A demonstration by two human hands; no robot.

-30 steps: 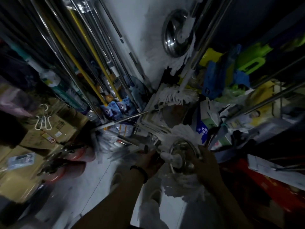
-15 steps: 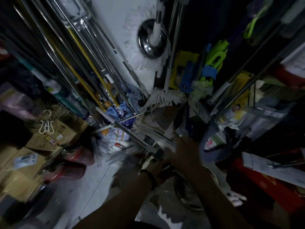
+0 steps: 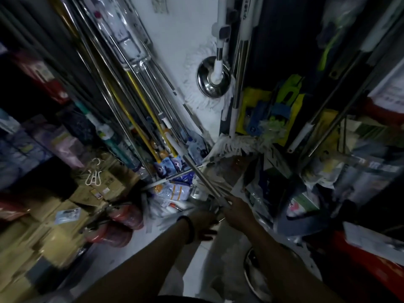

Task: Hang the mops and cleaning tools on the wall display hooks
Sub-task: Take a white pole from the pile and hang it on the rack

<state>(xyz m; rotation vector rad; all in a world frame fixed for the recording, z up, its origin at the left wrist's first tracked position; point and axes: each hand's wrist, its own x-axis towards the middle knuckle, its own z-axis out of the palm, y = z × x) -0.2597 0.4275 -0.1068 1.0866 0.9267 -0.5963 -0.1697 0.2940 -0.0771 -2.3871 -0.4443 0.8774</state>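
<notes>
We find a white wall [image 3: 175, 40] at the centre of the view, with stock crowded on both sides of it. To the left, a dense rack of metal poles [image 3: 113, 88] leans down along the wall, with one yellow pole [image 3: 140, 110] among them. Stacked cardboard boxes [image 3: 43, 226] fill the lower left, and two red cylinders [image 3: 118, 224] lie just beside them on the floor. A spin mop [image 3: 213, 80] hangs high on the wall, its steel disc facing us and its white fringe spread against the wall. To its right hang green and blue tools in yellow packaging [image 3: 273, 106]. A white string mop head [image 3: 236, 145] sits below them.

The mop handle [image 3: 203, 178], a steel tube, slants from the clutter at centre down to the hands and is not on any hook. A second steel disc [image 3: 253, 270] lies low at the right, partly hidden behind the right forearm. We cannot tell whether it joins the handle.

The right hand [image 3: 238, 208] has its fingers curled round the lower end of the handle. The left hand [image 3: 203, 224] sits just below that end, with a black wristband [image 3: 188, 226] on its wrist. Its fingers are in shadow and blurred, so we cannot tell whether it has hold of anything.
</notes>
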